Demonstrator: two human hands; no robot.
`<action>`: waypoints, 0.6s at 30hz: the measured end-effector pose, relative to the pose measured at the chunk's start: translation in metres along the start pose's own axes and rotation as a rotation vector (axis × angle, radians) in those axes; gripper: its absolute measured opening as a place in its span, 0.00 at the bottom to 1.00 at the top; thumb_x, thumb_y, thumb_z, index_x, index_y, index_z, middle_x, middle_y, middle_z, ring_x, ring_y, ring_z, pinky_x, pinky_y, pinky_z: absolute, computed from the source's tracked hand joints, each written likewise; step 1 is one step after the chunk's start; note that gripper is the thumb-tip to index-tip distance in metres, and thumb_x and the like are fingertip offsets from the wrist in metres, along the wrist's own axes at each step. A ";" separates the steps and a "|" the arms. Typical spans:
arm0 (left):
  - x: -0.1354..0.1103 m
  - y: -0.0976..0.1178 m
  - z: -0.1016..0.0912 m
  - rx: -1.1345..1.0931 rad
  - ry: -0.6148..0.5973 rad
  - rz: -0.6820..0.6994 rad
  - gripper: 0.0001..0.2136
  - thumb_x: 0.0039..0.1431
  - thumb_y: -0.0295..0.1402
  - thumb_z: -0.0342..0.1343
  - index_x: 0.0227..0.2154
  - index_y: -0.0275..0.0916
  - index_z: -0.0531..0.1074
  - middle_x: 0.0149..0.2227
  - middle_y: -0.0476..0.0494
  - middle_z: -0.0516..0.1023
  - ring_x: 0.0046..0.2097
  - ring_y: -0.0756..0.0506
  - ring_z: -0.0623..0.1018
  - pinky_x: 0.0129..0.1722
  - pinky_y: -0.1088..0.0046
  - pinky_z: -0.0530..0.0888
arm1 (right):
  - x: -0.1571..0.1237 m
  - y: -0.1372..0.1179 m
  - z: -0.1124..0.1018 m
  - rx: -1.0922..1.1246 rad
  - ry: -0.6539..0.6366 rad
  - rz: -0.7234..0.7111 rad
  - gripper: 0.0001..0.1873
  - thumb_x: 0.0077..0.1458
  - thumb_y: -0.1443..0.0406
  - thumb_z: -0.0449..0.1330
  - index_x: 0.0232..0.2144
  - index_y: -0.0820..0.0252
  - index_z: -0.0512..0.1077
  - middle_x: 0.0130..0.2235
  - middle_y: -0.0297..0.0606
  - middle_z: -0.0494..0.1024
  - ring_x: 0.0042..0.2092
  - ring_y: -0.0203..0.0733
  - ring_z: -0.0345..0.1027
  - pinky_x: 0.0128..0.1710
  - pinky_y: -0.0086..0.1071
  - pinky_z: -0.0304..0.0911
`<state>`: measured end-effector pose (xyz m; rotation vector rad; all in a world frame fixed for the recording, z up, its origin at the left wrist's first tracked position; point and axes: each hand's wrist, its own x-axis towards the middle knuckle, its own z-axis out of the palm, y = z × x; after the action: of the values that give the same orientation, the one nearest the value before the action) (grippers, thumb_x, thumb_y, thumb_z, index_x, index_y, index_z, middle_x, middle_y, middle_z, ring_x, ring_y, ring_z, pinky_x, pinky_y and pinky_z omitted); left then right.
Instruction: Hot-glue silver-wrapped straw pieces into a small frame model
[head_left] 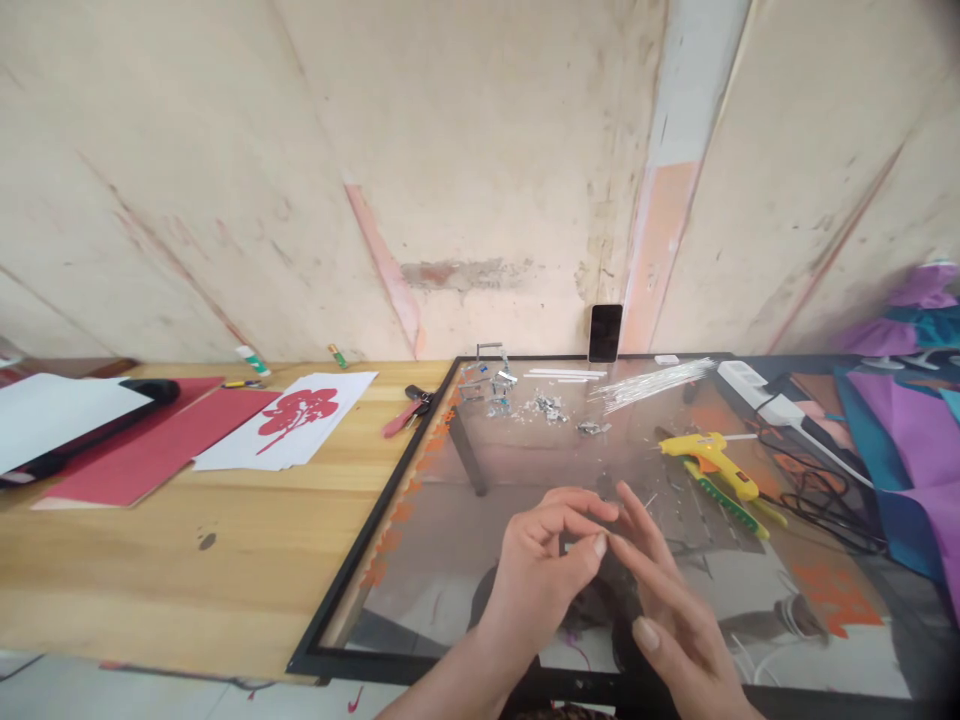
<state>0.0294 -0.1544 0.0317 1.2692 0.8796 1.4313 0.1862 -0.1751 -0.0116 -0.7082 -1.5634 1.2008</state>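
Observation:
Over the glass tabletop (pixel 420 590) my left hand (pixel 544 560) is closed in a pinch, thumb against fingers. Whatever lies between those fingertips, if anything, is too small to make out. My right hand (pixel 667 610) has its fingers stretched out and apart, and its index fingertip meets the left fingertips. To the right of the hands lie a yellow glue gun (pixel 709 458) and green-handled pliers (pixel 727 505). Farther back are a heap of small silvery pieces (pixel 550 407), a bundle of thin wires (pixel 656 385) and a small wire-like frame (pixel 487 380).
A phone (pixel 605 333) leans on the wall behind white sticks (pixel 566 375). At right are a white power strip (pixel 765 395), black cables (pixel 832 510) and purple-teal fabric (pixel 915 440). On the wooden table (pixel 247 560) lie red paper (pixel 161 440), a flower print (pixel 298 412) and scissors (pixel 409 412).

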 end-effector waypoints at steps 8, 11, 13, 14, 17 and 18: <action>-0.003 -0.006 0.005 -0.233 0.029 -0.235 0.03 0.49 0.25 0.59 0.23 0.36 0.75 0.41 0.42 0.77 0.45 0.45 0.75 0.47 0.67 0.70 | 0.002 0.010 0.004 0.563 0.037 0.193 0.23 0.54 0.49 0.53 0.51 0.43 0.70 0.62 0.34 0.60 0.64 0.52 0.46 0.60 0.53 0.50; -0.002 -0.004 0.005 -0.212 0.026 -0.240 0.03 0.50 0.25 0.58 0.23 0.36 0.76 0.41 0.42 0.77 0.44 0.45 0.75 0.47 0.67 0.70 | 0.007 0.008 0.001 0.549 0.047 0.236 0.21 0.52 0.49 0.55 0.48 0.40 0.71 0.59 0.33 0.66 0.63 0.52 0.51 0.56 0.53 0.55; -0.002 -0.003 0.004 -0.185 0.020 -0.226 0.03 0.50 0.26 0.59 0.24 0.36 0.76 0.41 0.41 0.78 0.44 0.45 0.76 0.48 0.67 0.70 | 0.008 0.008 -0.001 0.540 0.045 0.253 0.20 0.52 0.50 0.56 0.48 0.39 0.71 0.58 0.33 0.67 0.62 0.52 0.53 0.55 0.53 0.57; -0.001 -0.002 0.003 -0.165 0.011 -0.213 0.03 0.51 0.27 0.59 0.25 0.36 0.77 0.41 0.41 0.78 0.44 0.45 0.76 0.48 0.67 0.70 | 0.009 0.008 -0.001 0.538 0.045 0.251 0.20 0.52 0.50 0.56 0.48 0.39 0.71 0.58 0.33 0.67 0.62 0.52 0.53 0.55 0.53 0.57; 0.000 0.002 0.001 -0.084 -0.050 -0.166 0.06 0.55 0.31 0.57 0.31 0.37 0.78 0.43 0.39 0.78 0.45 0.43 0.76 0.49 0.65 0.70 | 0.007 0.007 -0.002 0.540 0.047 0.235 0.22 0.53 0.47 0.54 0.48 0.39 0.70 0.58 0.33 0.66 0.61 0.51 0.54 0.54 0.53 0.57; 0.002 0.003 0.000 -0.050 -0.075 -0.155 0.07 0.56 0.32 0.55 0.33 0.37 0.78 0.43 0.39 0.78 0.46 0.43 0.76 0.50 0.65 0.70 | 0.006 0.007 -0.003 0.527 0.044 0.236 0.22 0.53 0.47 0.53 0.49 0.40 0.70 0.58 0.33 0.66 0.61 0.51 0.55 0.54 0.52 0.57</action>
<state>0.0288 -0.1537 0.0354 1.1832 0.8668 1.2677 0.1862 -0.1670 -0.0157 -0.5697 -1.0720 1.6738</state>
